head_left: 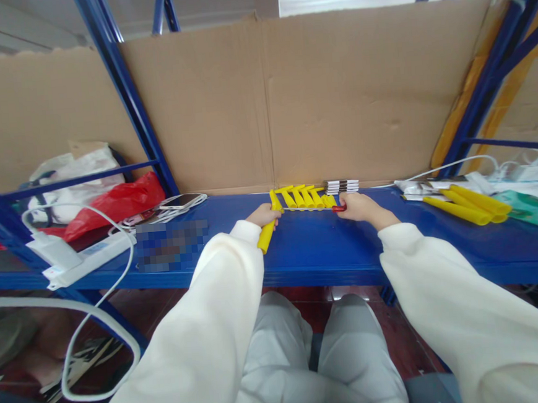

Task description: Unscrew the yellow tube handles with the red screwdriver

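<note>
My left hand (264, 215) is closed around a yellow tapered tube (267, 237), tilted with its wide end toward me. My right hand (359, 208) grips a small red piece (339, 208), whose exact kind I cannot make out. A thin pale strip or rod (309, 209) runs between the red piece and the yellow tube. Just behind it, several more yellow tapered tubes (302, 196) lie side by side on the blue shelf (319, 241). A stack of small white and dark pieces (342, 186) is beyond my right hand.
More yellow tubes (472, 205) lie at the right, beside a green packet (533, 208). At the left are a white power strip (89, 256) with a cable, a phone (180, 201) and a red bag (115, 204). Cardboard (335, 97) backs the shelf between blue posts (130, 94).
</note>
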Demonstrator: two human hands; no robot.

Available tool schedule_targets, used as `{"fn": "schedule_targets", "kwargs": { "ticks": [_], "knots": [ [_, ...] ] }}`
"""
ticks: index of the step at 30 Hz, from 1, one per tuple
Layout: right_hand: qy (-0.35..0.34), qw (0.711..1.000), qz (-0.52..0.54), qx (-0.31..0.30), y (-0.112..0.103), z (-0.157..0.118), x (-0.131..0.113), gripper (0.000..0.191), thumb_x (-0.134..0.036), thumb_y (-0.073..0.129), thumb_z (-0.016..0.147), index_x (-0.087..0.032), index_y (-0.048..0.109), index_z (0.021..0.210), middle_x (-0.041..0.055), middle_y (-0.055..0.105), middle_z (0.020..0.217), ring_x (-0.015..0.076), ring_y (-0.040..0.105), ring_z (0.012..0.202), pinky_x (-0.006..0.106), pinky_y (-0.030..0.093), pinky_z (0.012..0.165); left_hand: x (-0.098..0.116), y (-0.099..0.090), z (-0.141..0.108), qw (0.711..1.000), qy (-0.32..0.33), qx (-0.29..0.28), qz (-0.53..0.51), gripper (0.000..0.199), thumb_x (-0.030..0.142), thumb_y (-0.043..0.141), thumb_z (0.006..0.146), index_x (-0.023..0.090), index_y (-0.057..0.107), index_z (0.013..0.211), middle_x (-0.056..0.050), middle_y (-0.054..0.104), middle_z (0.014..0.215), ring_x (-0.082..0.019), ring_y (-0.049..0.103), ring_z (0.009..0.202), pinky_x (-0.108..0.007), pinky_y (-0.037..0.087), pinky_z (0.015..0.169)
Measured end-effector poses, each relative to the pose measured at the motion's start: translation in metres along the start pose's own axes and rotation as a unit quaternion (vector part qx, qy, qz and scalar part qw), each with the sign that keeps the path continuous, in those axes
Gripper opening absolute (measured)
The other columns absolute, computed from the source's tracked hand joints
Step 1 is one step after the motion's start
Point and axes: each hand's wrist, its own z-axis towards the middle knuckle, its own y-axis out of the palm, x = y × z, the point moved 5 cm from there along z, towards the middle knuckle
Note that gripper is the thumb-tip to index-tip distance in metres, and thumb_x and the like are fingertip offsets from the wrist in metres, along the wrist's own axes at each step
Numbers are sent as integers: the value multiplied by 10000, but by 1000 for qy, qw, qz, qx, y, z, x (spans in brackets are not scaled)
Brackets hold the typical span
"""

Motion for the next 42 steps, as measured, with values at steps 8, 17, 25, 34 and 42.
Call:
{"fn": "schedule_targets", "kwargs": {
  "ticks": [8, 17, 25, 34, 42],
  "knots": [
    [-6, 1000, 6, -5, -1, -1, -1, 266, -276, 563, 838, -201, 719, 1040, 118, 779, 1040, 308, 702, 1034, 380, 442, 870, 1, 0, -2, 1000, -2, 5, 5, 184, 25, 588, 806, 168, 555, 695, 53, 506, 434, -113, 523, 394, -205, 489, 493],
    [-9, 1000, -7, 3, -1, -2, -6, 313, -276, 551, 879, -168, 652, 1155, 153, 765, 1098, 292, 706, 996, 328, 435, 768, 1, 0, -2, 1000, -4, 5, 14, 179, 22, 559, 824, 160, 560, 710, 57, 502, 427, -111, 521, 387, -211, 506, 516],
    [-25, 1000, 1, 3, 3, 2, -2, 253, -289, 605, 816, -192, 670, 1040, 114, 768, 982, 260, 692, 897, 300, 403, 712, 2, 1, -4, 1000, 0, 4, 8, 237, 15, 534, 850, 177, 517, 678, 62, 485, 416, -101, 504, 377, -197, 492, 499],
    [-26, 999, 15, -15, 5, 3, -1, 215, -306, 566, 852, -207, 706, 982, 100, 776, 1022, 264, 700, 973, 301, 428, 759, 1, 1, -2, 1000, 5, 3, 11, 198, 19, 537, 837, 166, 544, 703, 59, 497, 422, -110, 515, 387, -204, 498, 499],
    [-16, 1000, 18, -11, 7, 3, -1, 236, -272, 613, 836, -181, 685, 1041, 113, 772, 970, 222, 686, 832, 267, 402, 648, 3, 0, -4, 1000, 1, 9, 14, 201, 22, 549, 834, 166, 552, 695, 55, 498, 424, -116, 520, 391, -216, 508, 512]
  ]
}}
